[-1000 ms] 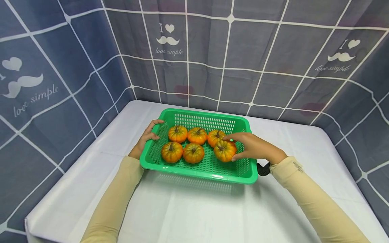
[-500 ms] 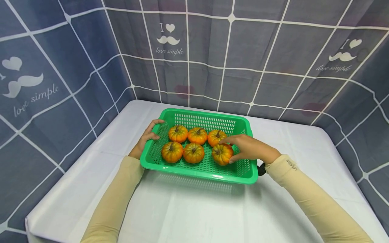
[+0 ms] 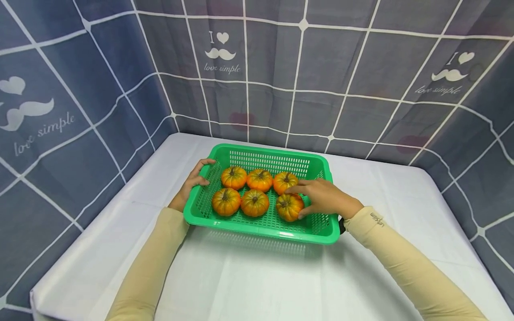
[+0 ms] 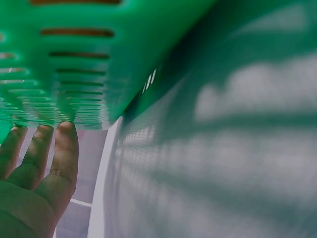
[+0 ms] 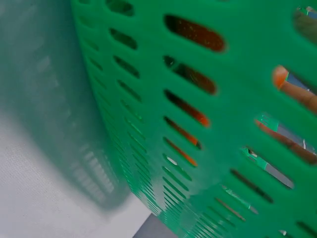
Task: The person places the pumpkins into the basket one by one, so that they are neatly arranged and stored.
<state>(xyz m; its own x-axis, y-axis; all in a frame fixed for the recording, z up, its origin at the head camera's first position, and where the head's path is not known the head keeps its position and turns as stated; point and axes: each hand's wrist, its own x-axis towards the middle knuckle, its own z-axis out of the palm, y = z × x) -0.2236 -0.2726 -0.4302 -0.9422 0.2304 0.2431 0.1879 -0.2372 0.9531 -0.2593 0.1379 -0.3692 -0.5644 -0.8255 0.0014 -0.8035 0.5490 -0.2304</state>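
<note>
A green plastic basket (image 3: 257, 229) with slotted walls holds several small orange pumpkins, set in two rows. My left hand (image 3: 188, 187) grips the basket's left end, thumb and fingers at the rim. From the left wrist view, the fingers (image 4: 64, 148) of that hand press the outside of the slotted wall. Reaching over the right rim, my right hand (image 3: 327, 197) holds the front-right pumpkin (image 3: 288, 210) between thumb and fingers; its stem tilts left. Behind it sits the back-right pumpkin (image 3: 284, 182), overlapped by my fingertips. In the right wrist view the basket wall (image 5: 148, 99) hides most of this hand.
The basket stands on a table with a white cloth (image 3: 241, 281). A grey-blue curtain (image 3: 273, 58) with white grid lines surrounds the table at the back and both sides. Beside the front-right pumpkin is another front-row pumpkin (image 3: 254, 204), with a gap between them.
My right hand has moved left and a little toward the front with its pumpkin, bringing it lower in the basket's front row. The left hand keeps its grip on the basket.
</note>
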